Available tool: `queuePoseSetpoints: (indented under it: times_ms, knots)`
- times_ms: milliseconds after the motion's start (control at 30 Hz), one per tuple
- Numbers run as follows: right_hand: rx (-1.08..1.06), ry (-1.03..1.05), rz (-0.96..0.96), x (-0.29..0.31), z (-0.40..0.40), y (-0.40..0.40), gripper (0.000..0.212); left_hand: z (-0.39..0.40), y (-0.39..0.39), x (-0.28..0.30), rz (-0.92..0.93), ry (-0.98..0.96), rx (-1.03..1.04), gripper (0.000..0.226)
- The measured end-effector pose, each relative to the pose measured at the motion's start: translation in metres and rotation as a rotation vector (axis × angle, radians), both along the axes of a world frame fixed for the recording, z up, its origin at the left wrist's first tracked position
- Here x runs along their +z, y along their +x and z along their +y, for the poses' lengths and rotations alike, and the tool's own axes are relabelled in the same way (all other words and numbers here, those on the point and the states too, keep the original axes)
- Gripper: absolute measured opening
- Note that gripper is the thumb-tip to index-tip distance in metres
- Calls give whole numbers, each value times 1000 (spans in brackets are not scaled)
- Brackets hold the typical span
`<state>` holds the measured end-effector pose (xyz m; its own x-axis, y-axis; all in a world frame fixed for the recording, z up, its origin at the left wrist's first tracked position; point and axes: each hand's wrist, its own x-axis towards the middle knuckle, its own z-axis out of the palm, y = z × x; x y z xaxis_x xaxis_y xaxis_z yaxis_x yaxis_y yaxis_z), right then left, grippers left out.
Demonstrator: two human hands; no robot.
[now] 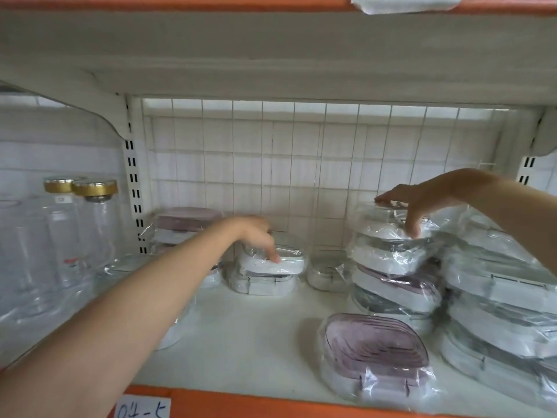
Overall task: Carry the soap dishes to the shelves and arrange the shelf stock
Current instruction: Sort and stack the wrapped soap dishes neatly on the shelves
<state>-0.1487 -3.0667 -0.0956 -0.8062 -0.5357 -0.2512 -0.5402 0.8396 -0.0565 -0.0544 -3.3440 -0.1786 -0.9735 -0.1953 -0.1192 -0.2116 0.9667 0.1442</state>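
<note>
Left hand (259, 236) is down on the top dish (272, 262) of a low two-high pile mid-shelf, fingers bent over the far side w/ one fingertip on the front edge, so it's got a loose hold on it, not a tight one. Right hand (416, 203) sits on top of the tall stack (391, 267), fingers spread flat over the top and thumb hooked down the front, more steadying than gripping imo.

All the dishes are already on the shelf (256, 333), wrapped in clear plastic. One purple dish (373, 354) lies alone near the front edge, and another big stack (497, 297) sits at far right, touching the tall one.

What could go wrong: that tall stack looks tilted and the wrap is slippery, so if the right hand lets go or shoves it, the top ones prob slide off toward the front. Glass jars (78, 236) sit at left, near the left forearm, so a wide elbow swing could knock them.
</note>
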Motion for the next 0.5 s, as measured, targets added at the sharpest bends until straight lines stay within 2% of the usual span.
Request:
queuePoseSetpoints:
  times_ms: [100, 267, 333, 400, 500]
  knots:
    - [2, -24, 7, -2, -2, 0, 95, -5, 1, -1, -15, -26, -18, 48]
    - [4, -38, -46, -3, 2, -2, 93, -5, -2, -2, -7, -85, -28, 44]
    - [9, -61, -36, -4, 3, -1, 92, -6, -2, -1, -12, -89, -19, 49]
    - [11, -76, -28, -3, 4, 0, 96, -7, -1, 0, -27, -102, -15, 51]
    - [22, -59, -16, -1, 6, 5, 114, -13, 1, 0, -51, -114, -20, 44]
